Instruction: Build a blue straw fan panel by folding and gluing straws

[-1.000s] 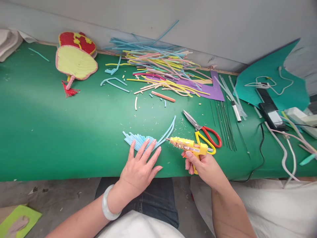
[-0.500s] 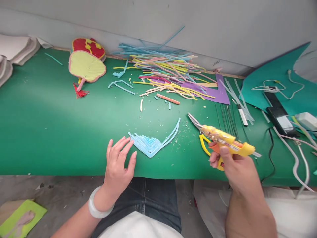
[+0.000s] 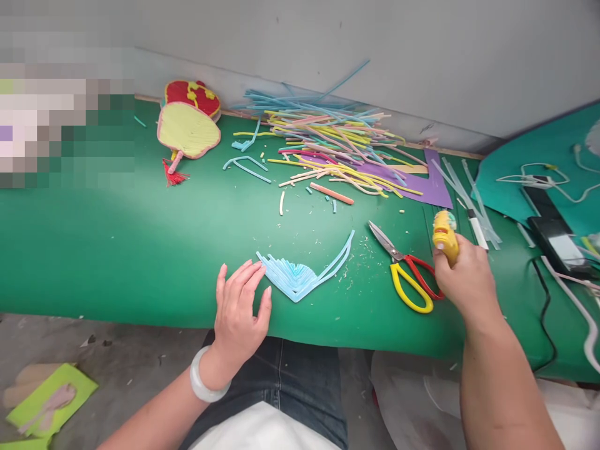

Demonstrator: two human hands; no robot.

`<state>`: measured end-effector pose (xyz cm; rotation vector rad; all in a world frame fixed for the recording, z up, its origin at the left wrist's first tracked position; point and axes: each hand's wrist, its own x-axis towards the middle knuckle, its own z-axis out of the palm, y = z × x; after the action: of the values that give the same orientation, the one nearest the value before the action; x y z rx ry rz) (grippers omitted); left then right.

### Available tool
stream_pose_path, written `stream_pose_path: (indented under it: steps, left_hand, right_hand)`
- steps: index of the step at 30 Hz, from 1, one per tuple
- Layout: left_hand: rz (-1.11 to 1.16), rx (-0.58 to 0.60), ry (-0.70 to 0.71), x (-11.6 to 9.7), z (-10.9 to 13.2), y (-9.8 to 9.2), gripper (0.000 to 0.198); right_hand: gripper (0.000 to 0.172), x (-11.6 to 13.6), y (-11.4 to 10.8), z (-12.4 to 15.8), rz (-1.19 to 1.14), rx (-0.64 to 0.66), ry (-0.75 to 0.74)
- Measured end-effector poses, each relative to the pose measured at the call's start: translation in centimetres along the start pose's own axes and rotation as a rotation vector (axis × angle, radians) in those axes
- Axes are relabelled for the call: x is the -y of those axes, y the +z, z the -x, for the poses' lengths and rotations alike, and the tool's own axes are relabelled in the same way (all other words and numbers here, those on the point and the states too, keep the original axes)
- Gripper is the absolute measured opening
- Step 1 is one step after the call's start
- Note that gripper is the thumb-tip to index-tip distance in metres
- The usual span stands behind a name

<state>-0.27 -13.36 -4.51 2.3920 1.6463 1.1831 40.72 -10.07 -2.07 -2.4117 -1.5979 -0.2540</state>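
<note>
On the green tabletop lies a fan-shaped piece of light blue strips (image 3: 293, 278), joined in a V, with two loose strip ends curving up at its right. My left hand (image 3: 244, 303) rests by its left end, fingers stretched out, fingertips touching the strips. My right hand (image 3: 466, 275) grips a yellow hot glue gun (image 3: 445, 236), held over the table's right side. Just left of that hand, scissors (image 3: 398, 256) with one yellow and one red handle lie with blades nearly closed, pointing away to the left.
Behind is a heap of coloured strips (image 3: 337, 137) on a purple sheet (image 3: 435, 178). Back left sit a yellow-green fan (image 3: 187, 130) and a red one (image 3: 197, 95). At right lie a white marker (image 3: 477, 230), clear glue sticks (image 3: 478, 194), a black cable (image 3: 544, 306) and a black device (image 3: 557, 240).
My right hand has moved the glue gun right and away from me, turning its nozzle forward and uncovering the scissors' handles. The left hand stays at the blue strips. The view has shifted slightly left.
</note>
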Motion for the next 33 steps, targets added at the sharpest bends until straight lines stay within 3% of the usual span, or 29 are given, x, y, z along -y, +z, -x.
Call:
stream_pose_path:
  steps: [5, 11, 17, 19, 21, 23, 25, 28, 30, 33]
  left_hand:
    - [-0.001, -0.003, -0.011, 0.0, 0.0, 0.0, 0.041]
    - [0.008, -0.012, -0.022, 0.0, 0.0, 0.1, 0.045]
    - [0.085, -0.011, -0.128, 0.3, 0.0, 0.1, 0.048]
    - [0.130, 0.005, -0.182, 0.3, -0.1, 0.0, 0.050]
    - [0.175, 0.020, -0.223, 0.3, -0.2, -0.1, 0.054]
    - [0.201, 0.032, -0.246, 0.2, -0.4, -0.2, 0.059]
    - [0.196, 0.045, -0.243, 0.2, -0.5, -0.3, 0.063]
    - [0.077, 0.052, -0.128, 1.0, -1.0, -0.6, 0.070]
    - [-0.076, 0.039, -0.048, 2.2, -1.5, -1.0, 0.073]
    - [-0.201, 0.006, -0.083, 4.4, -2.5, -1.5, 0.075]
  right_hand:
    - [0.055, -1.0, 2.0, -0.9, -0.016, 0.145, 0.045]
    - [0.057, -1.8, 3.0, -1.8, -0.013, 0.116, 0.038]
    - [0.056, -1.2, 2.4, -1.9, 0.076, 0.105, -0.007]
    - [0.059, -0.1, 1.8, -1.0, 0.115, -0.009, 0.031]
    - [0.068, 1.6, 1.1, 0.8, 0.091, -0.213, 0.058]
    - [0.072, 3.9, 0.6, 3.4, 0.023, -0.307, -0.050]
    - [0.074, 6.4, 0.4, 6.3, -0.040, -0.276, -0.179]
    - [0.074, 9.5, 0.9, 9.9, -0.113, -0.110, -0.300]
    - [0.074, 10.7, 1.5, 11.1, -0.115, -0.047, -0.322]
    - [0.074, 11.1, 2.1, 11.4, -0.108, -0.036, -0.294]
